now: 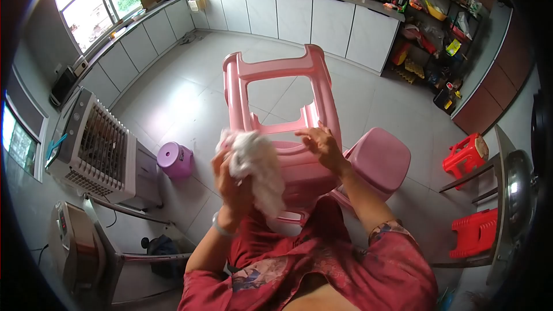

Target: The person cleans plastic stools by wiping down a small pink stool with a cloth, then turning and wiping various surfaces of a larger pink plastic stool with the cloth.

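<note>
A pink plastic stool (236, 89) lies tipped across the person's lap, its legs pointing away toward the cabinets. My left hand (235, 187) is wrapped round a crumpled white cloth (253, 164), held at the near left part of the stool; the cloth hides some of the fingers. Over the stool's right side is my right hand (324, 148), fingers apart and bent, holding nothing; whether it touches the plastic is hard to tell. A second pink stool (381, 158) stands upright on the floor just right of the first.
A purple stool (175, 159) and an air cooler (103, 150) stand at the left. Red stools (465, 155) are at the right beside a dark table (501, 196). White cabinets (294, 17) line the back, with a loaded shelf (432, 34) at the back right.
</note>
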The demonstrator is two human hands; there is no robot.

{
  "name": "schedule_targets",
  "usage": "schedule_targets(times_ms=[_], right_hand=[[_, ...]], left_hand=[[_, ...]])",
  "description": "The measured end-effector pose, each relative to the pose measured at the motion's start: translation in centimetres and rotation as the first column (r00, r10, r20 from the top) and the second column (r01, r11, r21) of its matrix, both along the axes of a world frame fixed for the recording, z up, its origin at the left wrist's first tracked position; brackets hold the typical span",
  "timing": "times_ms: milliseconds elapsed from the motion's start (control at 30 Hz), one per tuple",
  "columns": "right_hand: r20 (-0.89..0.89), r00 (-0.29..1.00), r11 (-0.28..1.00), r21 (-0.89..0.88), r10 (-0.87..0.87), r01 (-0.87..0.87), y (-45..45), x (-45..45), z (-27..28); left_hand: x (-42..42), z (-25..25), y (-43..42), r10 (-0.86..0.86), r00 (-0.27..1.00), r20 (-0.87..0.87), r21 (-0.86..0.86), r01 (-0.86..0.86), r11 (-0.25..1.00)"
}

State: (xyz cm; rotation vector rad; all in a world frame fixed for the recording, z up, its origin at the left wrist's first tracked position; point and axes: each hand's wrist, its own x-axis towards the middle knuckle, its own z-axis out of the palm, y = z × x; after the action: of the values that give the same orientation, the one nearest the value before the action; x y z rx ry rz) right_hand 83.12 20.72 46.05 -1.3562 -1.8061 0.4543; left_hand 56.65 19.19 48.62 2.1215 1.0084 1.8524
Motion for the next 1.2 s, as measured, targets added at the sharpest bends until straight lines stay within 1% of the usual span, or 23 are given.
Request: schedule_targets(times_ms=[33,67,100,133,167,233,267,367,400,433,500,533,567,633,667,700,733,800,833,900,1000,1100,1200], right_hand=[[-0.272,0.961,0.998,-0.026,0.046,-0.055,-0.1,0.0,-0.1],[-0.523,0.848,0.993,-0.033,0.081,-0.116,-0.3,-0.3,-0.4],[-0.734,0.670,0.984,-0.022,0.105,-0.178,-0.5,-0.5,-0.6],[-0.904,0.425,0.951,-0.090,0.047,-0.297,-0.9,-0.8,-0.5],[-0.908,0.416,0.956,-0.078,0.049,-0.283,-0.8,-0.8,-0.6],[-0.916,0.399,0.965,-0.061,0.047,-0.254,-0.7,-0.6,-0.6],[-0.785,0.614,0.978,-0.184,-0.084,-0.102,-0.8,0.4,0.6],[-0.982,0.160,0.970,-0.134,-0.102,-0.204,-1.2,0.6,2.2],[-0.978,0.157,0.960,-0.170,-0.137,-0.221,-1.4,0.6,4.0],[-0.991,0.035,0.965,-0.137,-0.132,-0.222,-1.4,0.8,4.8],[-0.996,0.088,0.989,-0.007,0.007,-0.148,2.4,3.4,3.0],[-0.976,0.217,1.000,-0.011,-0.008,-0.014,4.0,3.5,3.9],[-0.940,0.340,0.993,0.001,-0.040,0.120,5.6,2.9,5.0],[-0.780,0.622,0.984,0.060,-0.060,0.170,8.6,1.0,7.0],[-0.724,0.689,0.987,0.091,-0.028,0.136,10.7,0.1,6.8],[-0.594,0.804,0.972,0.205,0.030,0.115,12.4,-1.3,7.4],[-0.192,0.978,0.905,0.395,-0.087,0.158,14.0,-2.2,7.8],[0.056,0.994,0.874,0.482,-0.092,0.054,18.3,-4.5,6.3],[0.175,0.984,0.858,0.502,0.024,-0.110,21.1,-5.0,4.3],[0.596,0.803,0.888,0.374,-0.011,-0.266,23.0,-7.0,4.2],[0.518,0.834,0.778,0.597,-0.189,-0.195,23.1,-7.1,2.9],[0.550,0.798,0.843,0.528,-0.244,-0.106,23.8,-5.9,1.4],[0.597,0.745,0.885,0.465,-0.299,-0.017,22.7,-2.4,2.6]], left_hand=[[1.9,0.1,0.9,-0.065,0.997,0.030,-0.014,0.066,0.998],[3.8,0.1,1.8,-0.192,0.981,0.031,-0.063,0.193,0.979],[5.6,-0.1,2.6,-0.314,0.949,0.037,-0.110,0.316,0.942],[7.5,-0.7,3.3,-0.444,0.894,0.055,-0.273,0.442,0.855],[9.0,-1.5,3.9,-0.560,0.823,0.097,-0.426,0.543,0.724],[11.0,-2.5,4.4,-0.494,0.825,-0.273,-0.380,0.380,0.843],[11.5,-2.7,4.4,-0.399,0.785,-0.474,-0.357,0.243,0.902],[11.3,-2.1,3.8,-0.392,0.837,-0.382,-0.398,0.234,0.887],[11.4,-2.9,3.9,-0.313,0.896,-0.316,-0.380,0.183,0.907],[11.2,-3.3,4.0,-0.295,0.879,-0.375,-0.385,0.142,0.912],[11.0,-3.8,4.1,-0.264,0.830,-0.491,-0.388,0.063,0.920],[11.0,-3.1,3.8,-0.282,0.698,-0.658,-0.390,0.004,0.921],[11.0,-3.2,3.7,-0.276,0.689,-0.670,-0.358,0.026,0.933],[11.2,-3.6,3.6,-0.264,0.671,-0.693,-0.296,0.068,0.953],[11.3,-3.6,3.6,-0.215,0.717,-0.664,-0.223,0.085,0.971],[11.4,-3.6,3.6,-0.225,0.711,-0.667,-0.240,0.081,0.967],[11.6,-3.7,3.7,-0.234,0.705,-0.669,-0.256,0.076,0.964],[11.4,-3.5,3.8,-0.248,0.689,-0.681,-0.281,0.067,0.957],[11.3,-3.1,3.6,-0.254,0.678,-0.690,-0.289,0.063,0.955],[11.3,-2.3,3.5,-0.262,0.648,-0.716,-0.311,0.039,0.949],[11.5,-1.9,3.7,-0.255,0.624,-0.738,-0.324,0.004,0.946],[11.2,-2.9,3.6,-0.238,0.671,-0.702,-0.299,0.026,0.954],[11.4,-2.8,3.4,-0.237,0.678,-0.696,-0.277,0.051,0.960]])
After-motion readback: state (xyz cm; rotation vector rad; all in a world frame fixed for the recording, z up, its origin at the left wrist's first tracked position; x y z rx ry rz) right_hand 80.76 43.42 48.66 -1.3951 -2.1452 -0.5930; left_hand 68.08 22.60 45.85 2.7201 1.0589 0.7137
